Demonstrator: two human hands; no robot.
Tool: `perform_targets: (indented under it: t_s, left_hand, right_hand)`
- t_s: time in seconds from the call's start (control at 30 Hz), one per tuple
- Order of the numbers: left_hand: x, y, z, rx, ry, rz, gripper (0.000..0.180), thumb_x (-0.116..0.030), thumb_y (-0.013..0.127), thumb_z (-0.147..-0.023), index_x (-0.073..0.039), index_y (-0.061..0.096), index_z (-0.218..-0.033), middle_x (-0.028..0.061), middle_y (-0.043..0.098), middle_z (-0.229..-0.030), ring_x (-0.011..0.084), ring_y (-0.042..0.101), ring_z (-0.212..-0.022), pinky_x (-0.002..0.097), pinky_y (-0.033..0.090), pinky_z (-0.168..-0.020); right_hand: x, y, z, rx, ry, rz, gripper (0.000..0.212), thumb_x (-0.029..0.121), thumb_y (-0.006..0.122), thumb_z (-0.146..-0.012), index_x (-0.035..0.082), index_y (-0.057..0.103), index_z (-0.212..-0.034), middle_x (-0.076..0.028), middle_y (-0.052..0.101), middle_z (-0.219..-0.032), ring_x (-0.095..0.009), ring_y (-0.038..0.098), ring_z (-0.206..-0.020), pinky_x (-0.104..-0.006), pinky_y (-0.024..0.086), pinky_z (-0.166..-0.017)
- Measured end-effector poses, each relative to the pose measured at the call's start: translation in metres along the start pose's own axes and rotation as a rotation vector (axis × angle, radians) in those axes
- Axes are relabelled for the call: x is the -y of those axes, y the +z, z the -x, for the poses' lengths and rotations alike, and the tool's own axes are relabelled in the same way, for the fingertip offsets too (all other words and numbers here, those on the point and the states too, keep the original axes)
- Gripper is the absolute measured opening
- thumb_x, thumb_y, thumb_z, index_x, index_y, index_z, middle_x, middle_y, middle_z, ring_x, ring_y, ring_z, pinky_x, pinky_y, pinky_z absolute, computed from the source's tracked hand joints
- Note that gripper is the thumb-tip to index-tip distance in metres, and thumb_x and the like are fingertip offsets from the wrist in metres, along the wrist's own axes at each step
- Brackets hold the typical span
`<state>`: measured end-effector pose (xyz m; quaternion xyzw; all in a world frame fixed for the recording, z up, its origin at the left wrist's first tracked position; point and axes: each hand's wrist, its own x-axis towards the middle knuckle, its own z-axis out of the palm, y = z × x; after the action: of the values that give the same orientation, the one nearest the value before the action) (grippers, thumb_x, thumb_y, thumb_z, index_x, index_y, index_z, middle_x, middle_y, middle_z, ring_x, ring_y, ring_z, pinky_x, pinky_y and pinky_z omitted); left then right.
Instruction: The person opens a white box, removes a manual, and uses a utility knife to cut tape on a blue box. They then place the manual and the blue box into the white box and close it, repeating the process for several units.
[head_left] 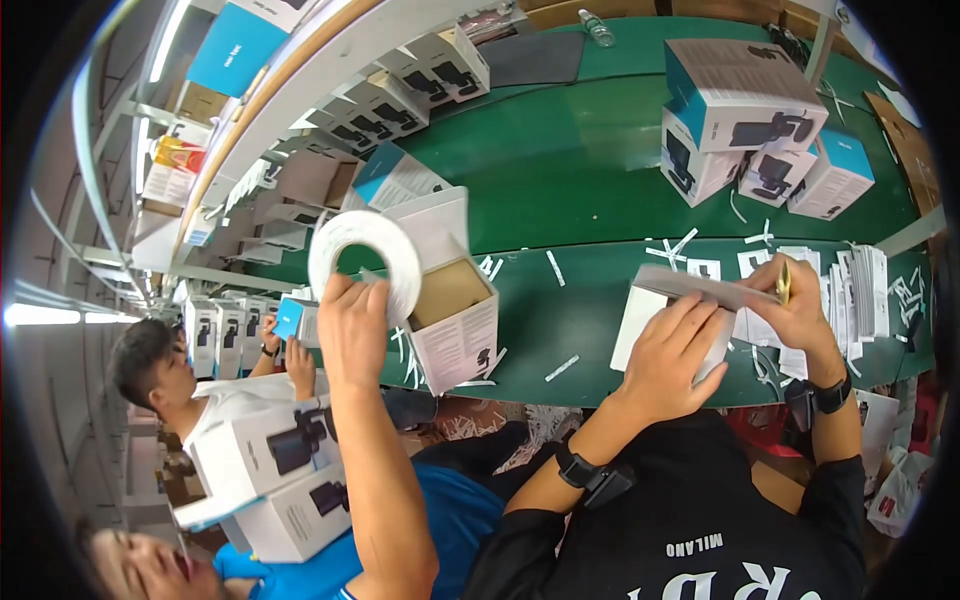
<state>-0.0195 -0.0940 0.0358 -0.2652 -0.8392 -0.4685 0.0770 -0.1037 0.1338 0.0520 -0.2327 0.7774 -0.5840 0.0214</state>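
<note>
A small white box [632, 330] with a grey lid flap [700, 284] is tilted up at the near edge of the green table. My left hand [675, 355] is wrapped over the box, fingers pressed on its flap and side. At the flap's right end my right hand [800, 310] is closed, its fingertips against the flap edge. A slim gold-coloured tool [784, 283] sticks up between those fingers; its exact kind does not show. Stacked white printed leaflets [862, 295] lie just right of my right hand.
On my left a person in blue holds a white tape roll [407, 262] beside an open carton [455, 335]. Another person sits farther left. Printed product boxes [745, 100] are stacked at the back right. Paper strips [556, 268] lie scattered over the green table [570, 180].
</note>
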Motion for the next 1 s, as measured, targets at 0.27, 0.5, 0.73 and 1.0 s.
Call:
perform_targets:
  t_s: [0.27,0.5,0.73,1.0]
  left_hand:
    - [-0.001,0.004,-0.012,0.065,-0.049,-0.566,0.075,-0.036,0.076,-0.082,-0.007,0.051,-0.146,0.0241,0.039,-0.157,0.0467,0.035,-0.145,0.0610,0.026,-0.118]
    - [0.011,0.004,-0.023,0.062,-0.139,-0.204,0.083,-0.042,0.076,-0.083,-0.006,0.045,-0.151,0.0315,0.027,-0.160,0.0497,0.028,-0.147,0.0621,0.026,-0.117]
    - [0.023,0.055,-0.017,0.079,-0.021,-0.338,0.079,-0.033,0.076,-0.085,0.006,0.045,-0.146,0.0380,0.012,-0.161,0.0611,0.019,-0.146,0.0629,0.025,-0.117]
    - [0.039,0.059,-0.023,0.117,-0.053,-0.458,0.066,-0.021,0.065,-0.089,0.018,0.044,-0.138,0.0373,0.038,-0.150,0.0540,0.033,-0.143,0.0588,0.030,-0.118]
  right_hand:
    - [-0.037,-0.048,-0.040,0.085,-0.116,0.298,0.029,0.018,0.085,-0.077,0.005,0.060,-0.084,-0.002,0.054,-0.070,-0.011,0.051,-0.065,-0.0319,0.042,-0.058]
    - [-0.034,-0.050,-0.056,0.165,0.036,0.014,0.031,0.017,0.085,-0.081,0.003,0.058,-0.087,0.000,0.052,-0.072,-0.008,0.047,-0.068,-0.0300,0.041,-0.058]
    - [-0.033,-0.025,-0.037,0.010,0.039,0.014,0.029,0.015,0.084,-0.082,0.003,0.058,-0.086,-0.001,0.052,-0.071,-0.009,0.047,-0.067,-0.0301,0.041,-0.058]
    - [-0.033,-0.033,-0.052,-0.080,0.055,0.246,0.026,0.014,0.081,-0.082,0.002,0.059,-0.089,-0.008,0.068,-0.081,-0.015,0.061,-0.069,-0.0309,0.048,-0.062]
